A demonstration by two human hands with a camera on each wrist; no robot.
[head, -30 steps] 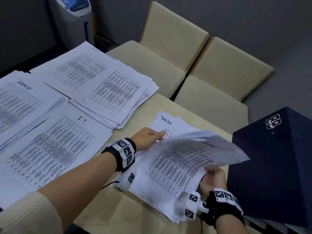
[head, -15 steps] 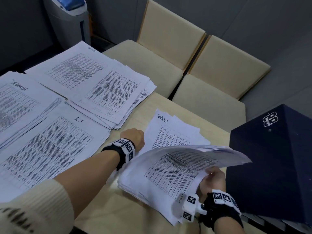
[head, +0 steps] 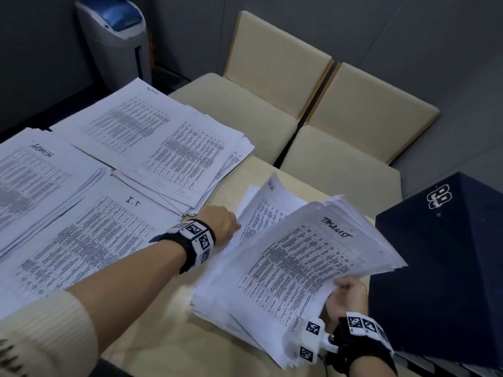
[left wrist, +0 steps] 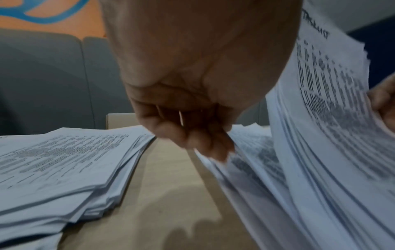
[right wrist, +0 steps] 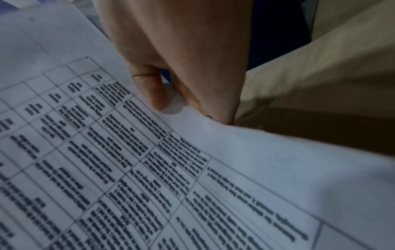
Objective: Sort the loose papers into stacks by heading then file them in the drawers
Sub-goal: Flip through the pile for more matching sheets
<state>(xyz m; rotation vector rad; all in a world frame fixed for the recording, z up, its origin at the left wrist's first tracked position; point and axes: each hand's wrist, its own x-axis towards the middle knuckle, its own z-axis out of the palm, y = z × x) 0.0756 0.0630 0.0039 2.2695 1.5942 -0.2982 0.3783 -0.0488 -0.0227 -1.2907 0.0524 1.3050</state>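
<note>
A thick bundle of printed sheets headed "TASKLIST" [head: 307, 262] is tilted up off the table, and my right hand [head: 345, 295] pinches its lower right corner between thumb [right wrist: 151, 91] and fingers. Under it, further sheets [head: 261, 208] curl upward at their left edge, where my left hand [head: 223, 223] grips them with curled fingers [left wrist: 205, 143]. On the left of the table lie flat stacks headed "ADMIN" [head: 40, 180] and "I.T" [head: 89, 240]. A wider, fanned stack [head: 168, 142] lies behind them.
A dark blue drawer box [head: 446, 268] stands right beside the bundle at the table's right edge. Two beige chairs [head: 245, 112] [head: 353, 137] are pushed against the far edge. A grey and blue bin [head: 117, 36] stands at the back left. Bare wood table [head: 168, 322] shows between my arms.
My left hand drew back from lying flat on the lower sheet and now lifts those sheets' left edge. The right-hand bundle has tilted up, so its heading shows.
</note>
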